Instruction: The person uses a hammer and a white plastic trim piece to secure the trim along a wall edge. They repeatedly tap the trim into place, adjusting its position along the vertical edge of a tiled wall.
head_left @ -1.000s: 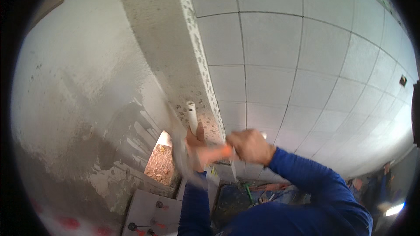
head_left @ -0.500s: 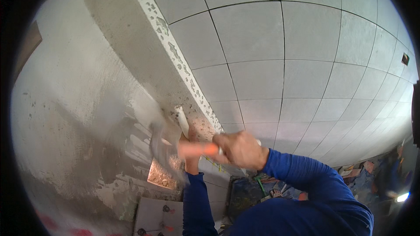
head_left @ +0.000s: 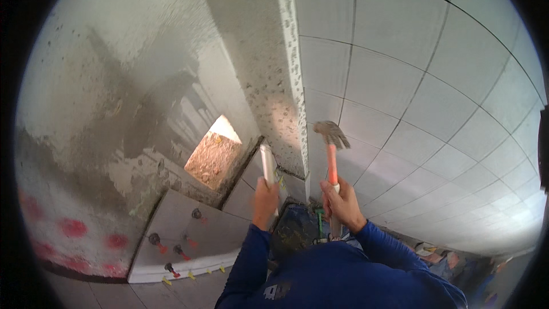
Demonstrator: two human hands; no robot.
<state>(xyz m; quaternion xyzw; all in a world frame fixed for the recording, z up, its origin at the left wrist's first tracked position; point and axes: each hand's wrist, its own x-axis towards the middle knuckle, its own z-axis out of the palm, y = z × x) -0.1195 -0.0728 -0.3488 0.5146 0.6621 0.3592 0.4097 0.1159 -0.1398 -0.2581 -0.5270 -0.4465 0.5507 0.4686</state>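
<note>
My left hand (head_left: 265, 201) is closed around a pale, round white stick (head_left: 267, 163), whose top end points up beside the corner of the wall. What kind of tool the stick is, I cannot tell. A claw hammer (head_left: 332, 160) with an orange and white handle stands upright in my right hand (head_left: 344, 205), its head raised in front of the tiled wall. Hammer and stick are apart. Just left of the stick lies a rough rectangular opening (head_left: 214, 157) in the plastered wall.
Grey tiles cover the right wall (head_left: 394, 63). A bare plaster strip with a pitted white edge (head_left: 290, 40) runs down the corner. At lower left, a tile panel (head_left: 211, 232) bears dark and red levelling clips (head_left: 154, 239). A green-handled tool (head_left: 319, 223) lies below; rubble (head_left: 437, 254) sits at lower right.
My hands have come apart: the hammer, blurred across my left hand before, is now held upright to the right. The view has shifted, showing more of the tile panel and the wall opening.
</note>
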